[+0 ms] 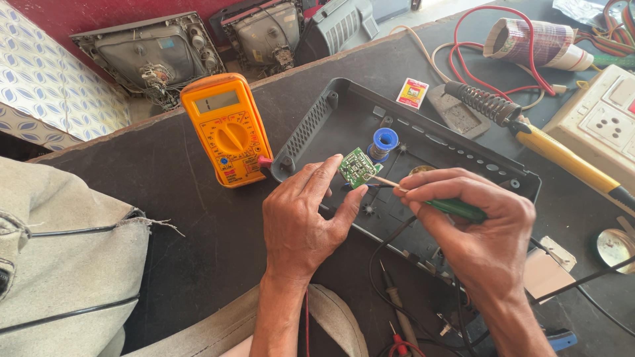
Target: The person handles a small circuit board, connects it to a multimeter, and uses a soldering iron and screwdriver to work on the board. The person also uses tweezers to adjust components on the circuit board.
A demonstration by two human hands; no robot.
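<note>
The small green circuit board (358,167) is pinched at its lower left edge between the thumb and forefinger of the left hand (304,221), which holds it tilted up, component face toward the camera, above the open grey plastic casing (317,122). Its flat face lies roughly square to the tool that meets it from the right: a slim pale shaft, the tip of a green-handled tool (456,209), probably a small screwdriver or probe, touches the board's lower right corner. The tool's long axis runs from that corner down and to the right into the right hand (473,228), whose fingers are closed round the green handle in a pen-like grip. So the board lies up and to the left of the right hand's grip, along the line of the shaft, and the left hand is the nearer of the two, already in contact with it.

Just behind the board, inside the casing, stands a blue spool of solder wire (384,141). To the left, an orange multimeter (227,129) stands propped on the dark table (185,218). To the right lie a yellow-handled soldering iron (549,149) and a white socket board (598,122). Probe leads (397,311) trail below the hands.
</note>
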